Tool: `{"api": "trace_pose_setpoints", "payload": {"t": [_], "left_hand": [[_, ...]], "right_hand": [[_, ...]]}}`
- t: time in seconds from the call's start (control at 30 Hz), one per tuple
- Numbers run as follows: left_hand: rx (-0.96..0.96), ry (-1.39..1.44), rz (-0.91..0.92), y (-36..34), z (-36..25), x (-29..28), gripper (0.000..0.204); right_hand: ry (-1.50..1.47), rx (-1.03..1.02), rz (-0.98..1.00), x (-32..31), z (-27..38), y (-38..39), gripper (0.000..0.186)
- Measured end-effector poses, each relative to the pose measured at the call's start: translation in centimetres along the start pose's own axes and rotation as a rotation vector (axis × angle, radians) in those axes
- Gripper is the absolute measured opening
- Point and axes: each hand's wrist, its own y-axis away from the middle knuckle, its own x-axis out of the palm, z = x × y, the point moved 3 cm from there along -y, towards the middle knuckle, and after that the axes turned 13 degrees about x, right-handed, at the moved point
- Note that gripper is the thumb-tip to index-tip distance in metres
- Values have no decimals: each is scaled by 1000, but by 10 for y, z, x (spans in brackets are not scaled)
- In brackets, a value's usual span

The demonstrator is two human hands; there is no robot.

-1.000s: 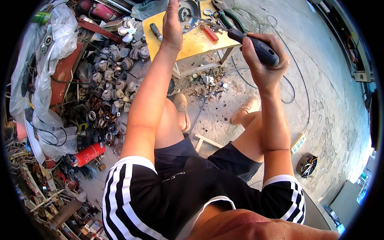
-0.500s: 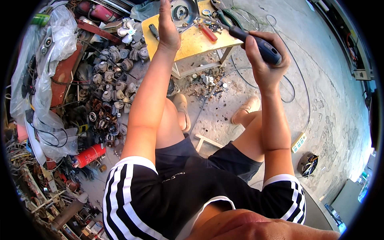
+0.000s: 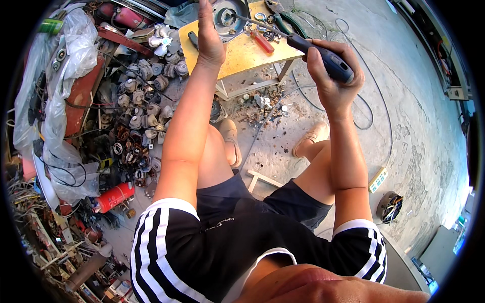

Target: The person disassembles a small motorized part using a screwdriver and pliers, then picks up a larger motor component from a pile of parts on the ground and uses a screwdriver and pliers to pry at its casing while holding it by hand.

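1. The left hand (image 3: 209,35) is resting against the left side of a round grey metal housing (image 3: 228,17) on a small yellow table (image 3: 242,50). The fingers are lying extended along the housing; whether they are curling around its far edge cannot be told.
2. The right hand (image 3: 331,70) is gripping the dark handle of a screwdriver (image 3: 323,55), fingers wrapped fully around it. The shaft is slanting up and to the left, and its tip is reaching into the housing near the centre.
3. A red-handled tool (image 3: 262,41) is lying on the table just right of the housing, with a dark-handled tool (image 3: 193,39) near the table's left edge and pliers (image 3: 283,15) toward the far right corner.
4. A pile of small motors and scrap parts (image 3: 136,116) is covering the ground to the left of the table, beside clear plastic bags (image 3: 60,101) and a red cylinder (image 3: 113,197).
5. A cable (image 3: 374,101) is looping across the concrete floor (image 3: 414,141) on the right.
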Motion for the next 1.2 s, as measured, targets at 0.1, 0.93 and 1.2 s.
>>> {"api": "trace_pose_setpoints", "payload": {"t": [0.1,0.93,1.2], "left_hand": [[-5,1,8,-1,0,-2,52],[3,-207,148,4,-14,17,56],[-107,-300,276,12,-11,16,59]], "right_hand": [[50,12,58,0,3,1,17],[-94,154,67,-6,4,0,18],[-207,124,-69,-40,-10,-18,23]]}}
